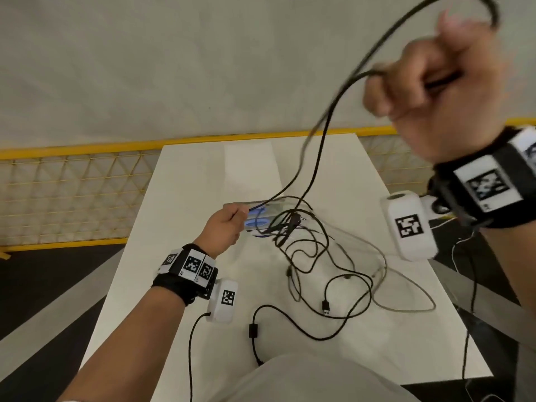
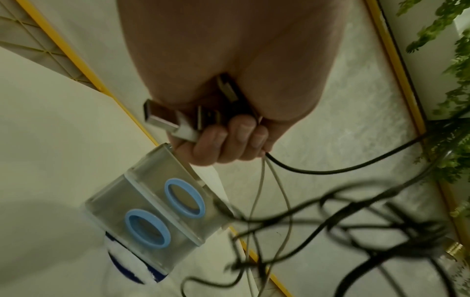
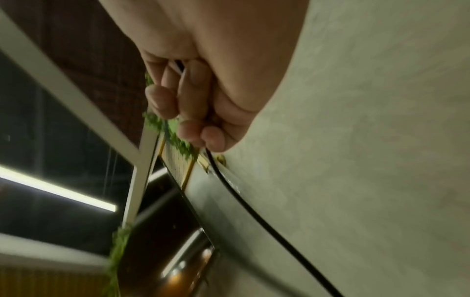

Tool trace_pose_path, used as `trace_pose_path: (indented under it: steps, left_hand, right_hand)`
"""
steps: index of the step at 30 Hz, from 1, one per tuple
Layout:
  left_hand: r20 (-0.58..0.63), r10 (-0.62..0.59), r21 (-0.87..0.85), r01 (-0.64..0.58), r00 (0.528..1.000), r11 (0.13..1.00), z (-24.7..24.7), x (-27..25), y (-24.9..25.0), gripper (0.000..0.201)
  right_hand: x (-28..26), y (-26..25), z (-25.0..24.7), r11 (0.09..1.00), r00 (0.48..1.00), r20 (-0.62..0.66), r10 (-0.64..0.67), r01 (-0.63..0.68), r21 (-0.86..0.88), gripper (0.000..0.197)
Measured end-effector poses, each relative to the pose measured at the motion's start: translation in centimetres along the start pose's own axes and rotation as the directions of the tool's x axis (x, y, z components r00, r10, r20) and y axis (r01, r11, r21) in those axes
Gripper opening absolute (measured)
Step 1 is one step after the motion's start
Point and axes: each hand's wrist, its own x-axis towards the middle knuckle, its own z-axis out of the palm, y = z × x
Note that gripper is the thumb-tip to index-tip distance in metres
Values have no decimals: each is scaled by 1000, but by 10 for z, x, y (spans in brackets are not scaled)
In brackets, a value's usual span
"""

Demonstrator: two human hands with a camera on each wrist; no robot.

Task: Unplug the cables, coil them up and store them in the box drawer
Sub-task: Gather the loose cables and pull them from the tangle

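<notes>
My left hand [image 1: 229,226] [image 2: 229,138] hovers over the white table [image 1: 179,216], its fingers curled round several USB plugs [image 2: 162,118] with black and grey cables trailing from the fist. Just beyond it stands a clear box [image 1: 261,219] [image 2: 157,203] with two blue ring handles on its drawers. My right hand [image 1: 429,82] [image 3: 201,112] is raised high at the upper right, fist gripping a black cable [image 1: 327,111] [image 3: 254,211] that runs down to the left hand. A tangle of black cables [image 1: 313,256] and a grey cable [image 1: 406,291] lies on the table.
A yellow mesh fence [image 1: 72,195] runs behind the table at the left and right. Behind it rises a pale wall [image 1: 203,68]. Green plants [image 2: 445,80] show in the left wrist view. Dark floor lies at both sides of the table.
</notes>
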Motion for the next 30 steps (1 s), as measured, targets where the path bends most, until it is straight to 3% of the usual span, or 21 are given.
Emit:
trace_pose_path:
  steps: [2, 4, 6, 7, 8, 9, 10, 12, 13, 15, 16, 18, 19, 20, 22, 23, 25, 26, 27, 28, 30]
  left_hand:
    - [-1, -5, -15, 5, 1000, 1000, 0, -1, -3, 24]
    - [-16, -17, -24, 17, 1000, 1000, 1, -2, -6, 26]
    - [-17, -20, -36, 19, 1000, 999, 2, -3, -8, 25]
    - [-17, -21, -39, 20, 1000, 999, 2, -3, -9, 25]
    - [-21, -19, -41, 19, 1000, 999, 1, -3, -9, 25]
    - [-29, -18, -38, 17, 999, 999, 1, -2, -8, 26]
    - [-34, -18, -34, 16, 999, 999, 0, -2, -7, 26]
    - [-39, -10, -26, 9, 999, 1000, -1, -2, -3, 25]
    - [-43, -9, -26, 8, 999, 1000, 0, -2, 0, 26]
    - [-61, -6, -43, 4, 998, 999, 1, -2, 4, 29]
    - [-70, -1, -60, -3, 998, 998, 2, -2, 6, 30]
    - [-81, -5, -103, -3, 997, 995, 4, -4, 7, 30]
    - [-89, -14, -124, 3, 996, 992, 6, -5, 7, 29]
    - [-98, -26, -143, 11, 995, 990, 7, -6, 7, 29]
    - [-115, -46, -152, 28, 992, 988, 11, -7, 5, 25]
    - [-116, -52, -145, 35, 992, 989, 12, -7, 5, 24]
    - [-108, -59, -130, 45, 992, 990, 15, -8, 4, 23]
    - [-104, -67, -126, 53, 992, 991, 17, -8, 5, 23]
    - [-103, -73, -124, 60, 992, 990, 18, -8, 5, 22]
    - [-103, -79, -122, 67, 992, 990, 19, -7, 7, 22]
    - [-107, -92, -117, 79, 990, 990, 21, -7, 11, 22]
  right_hand:
    - [-6, -1, -14, 996, 988, -152, 0, -13, -88, 55]
    - [-21, 24, -44, 886, 932, -319, 171, -287, -365, 53]
    - [-47, 61, -81, 550, 775, -478, 413, -631, -547, 46]
    - [-63, 78, -97, 392, 679, -531, 507, -730, -560, 43]
    - [-78, 90, -108, 312, 605, -550, 576, -785, -536, 43]
    - [-89, 96, -112, 327, 577, -522, 629, -805, -495, 44]
    - [-96, 97, -112, 427, 601, -455, 657, -794, -432, 45]
    - [-93, 80, -97, 752, 764, -308, 567, -633, -186, 48]
    - [-86, 65, -87, 860, 835, -266, 483, -509, -35, 49]
    - [-71, 45, -81, 944, 894, -304, 329, -309, 112, 47]
    - [-68, 44, -84, 960, 890, -361, 277, -269, 74, 44]
    - [-74, 67, -107, 917, 825, -514, 234, -364, -166, 23]
    - [-81, 84, -120, 827, 771, -580, 263, -490, -276, 23]
    - [-93, 99, -131, 670, 702, -640, 312, -641, -375, 47]
    - [-119, 124, -148, 263, 575, -738, 353, -818, -511, 86]
    - [-130, 131, -147, 115, 527, -769, 362, -844, -525, 89]
    - [-148, 145, -140, -23, 457, -785, 418, -859, -512, 74]
    - [-154, 149, -131, -59, 464, -772, 434, -841, -538, 65]
    - [-158, 154, -126, -83, 528, -737, 422, -787, -611, 57]
    - [-161, 159, -117, -76, 645, -661, 384, -691, -719, 49]
    - [-159, 164, -98, 29, 869, -430, 246, -450, -893, 35]
